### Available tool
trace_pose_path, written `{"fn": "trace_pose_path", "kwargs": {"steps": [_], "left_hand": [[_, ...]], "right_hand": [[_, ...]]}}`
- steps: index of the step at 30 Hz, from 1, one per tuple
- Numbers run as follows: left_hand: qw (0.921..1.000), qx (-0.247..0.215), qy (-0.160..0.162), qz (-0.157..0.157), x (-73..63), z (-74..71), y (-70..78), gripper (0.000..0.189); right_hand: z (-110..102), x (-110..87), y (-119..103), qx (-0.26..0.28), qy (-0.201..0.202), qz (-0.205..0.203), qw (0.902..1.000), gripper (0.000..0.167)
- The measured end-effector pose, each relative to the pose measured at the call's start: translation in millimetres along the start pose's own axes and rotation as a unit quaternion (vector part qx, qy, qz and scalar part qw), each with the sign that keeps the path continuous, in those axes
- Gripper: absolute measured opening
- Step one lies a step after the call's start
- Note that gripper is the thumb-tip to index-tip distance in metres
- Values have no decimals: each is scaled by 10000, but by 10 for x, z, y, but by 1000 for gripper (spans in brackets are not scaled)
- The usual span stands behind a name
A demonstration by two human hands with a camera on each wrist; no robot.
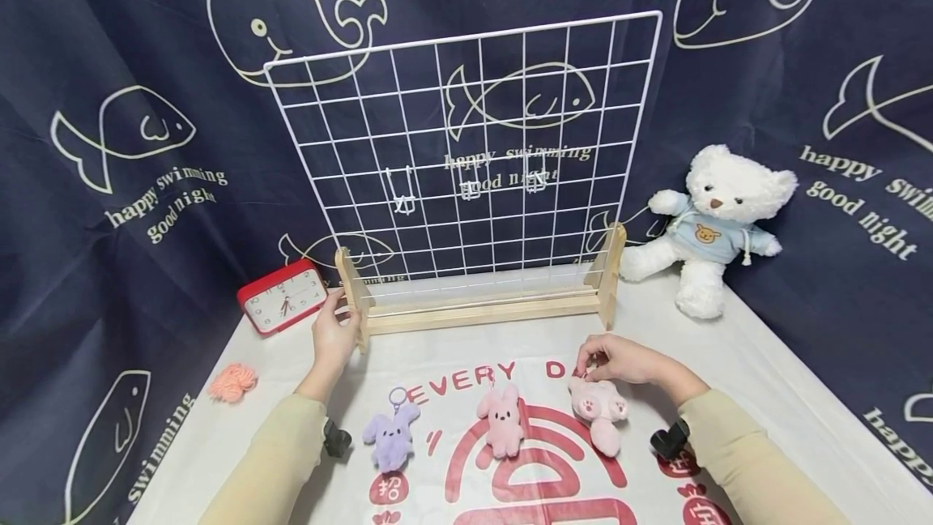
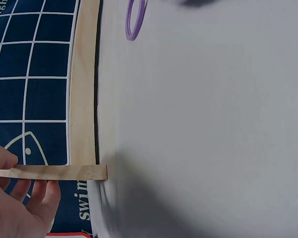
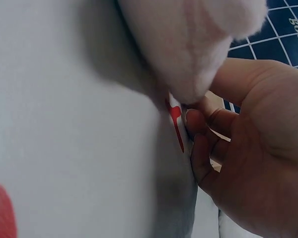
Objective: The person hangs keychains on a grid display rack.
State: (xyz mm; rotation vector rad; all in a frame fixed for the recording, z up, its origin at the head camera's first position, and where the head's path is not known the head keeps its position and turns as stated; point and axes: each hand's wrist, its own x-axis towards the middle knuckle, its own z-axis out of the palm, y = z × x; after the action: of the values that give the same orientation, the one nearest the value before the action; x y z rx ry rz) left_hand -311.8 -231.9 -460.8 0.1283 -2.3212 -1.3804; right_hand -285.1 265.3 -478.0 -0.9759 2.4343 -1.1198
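Note:
My left hand (image 1: 335,329) holds the left wooden end piece (image 2: 54,172) of a white wire grid rack (image 1: 481,144); in the left wrist view the thumb lies on one side and the fingers on the other. With curled fingers, my right hand (image 1: 623,359) pinches the top of a pale pink plush keychain (image 1: 599,403), whose paw pads face up on the table. The fingertips are partly hidden by the plush in the right wrist view. A pink bunny keychain (image 1: 503,421) and a purple bunny keychain (image 1: 391,437) lie to its left.
White hooks (image 1: 470,189) hang on the grid in a row. A red clock (image 1: 283,296) stands beside my left hand, with an orange yarn bundle (image 1: 233,382) nearer me. At the right back sits a white teddy bear (image 1: 703,225). Dark fabric hangs behind.

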Motion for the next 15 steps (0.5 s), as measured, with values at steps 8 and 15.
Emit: {"fn": "trace_pose_path", "kwargs": {"steps": [8,15], "left_hand": [[10000,-48,2,-63,9,8,-21,51],[9999,-80,-26,-111,11,4,-26,52]], "right_hand": [[-67,-37,-20,594,-211,-309,9975,4],[-37,-22,52,1483,-140,-426,9879,6]]}}
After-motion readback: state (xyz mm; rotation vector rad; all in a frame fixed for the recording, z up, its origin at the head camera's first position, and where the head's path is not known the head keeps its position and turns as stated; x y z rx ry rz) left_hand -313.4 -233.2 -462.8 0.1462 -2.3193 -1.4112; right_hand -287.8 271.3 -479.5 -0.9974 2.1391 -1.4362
